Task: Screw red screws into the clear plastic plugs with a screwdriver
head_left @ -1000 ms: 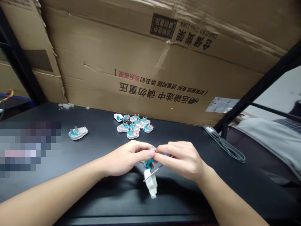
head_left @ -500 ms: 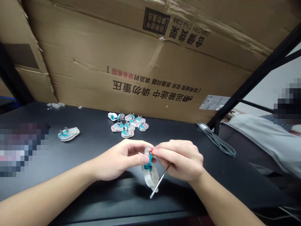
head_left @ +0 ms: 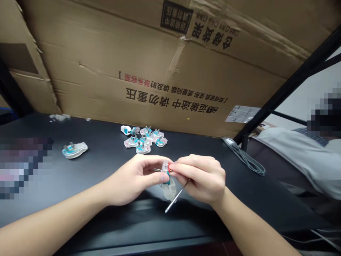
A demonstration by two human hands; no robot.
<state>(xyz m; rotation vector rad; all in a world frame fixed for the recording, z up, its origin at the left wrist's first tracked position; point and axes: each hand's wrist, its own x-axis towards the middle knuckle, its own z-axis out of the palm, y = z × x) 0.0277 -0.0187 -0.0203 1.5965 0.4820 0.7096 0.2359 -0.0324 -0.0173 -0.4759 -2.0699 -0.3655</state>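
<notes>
Two sets of clamped fingers, left hand (head_left: 129, 181) on plug (head_left: 169, 189), right hand (head_left: 202, 177) on red piece (head_left: 169, 168), might slip if the metal rod (head_left: 177, 197) snags.

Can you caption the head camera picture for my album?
Left hand holds a plug, right hand holds a rod and touches a red part; more plugs lie behind.

From my remote seat I see a black worktop (head_left: 103, 145). Toward its back, I make out a close cluster of clear-cased plugs (head_left: 144, 148) with turquoise parts, most with pins upward, a white-and-turquoise piece (head_left: 125, 130) at the left end. One separate plug (head_left: 75, 151) lies farther left, small translucent bits (head_left: 60, 117) behind it. I spot a looped grey cable (head_left: 243, 155) at right; a pixelated item (head_left: 21, 167) at the left edge I can't identify.
</notes>
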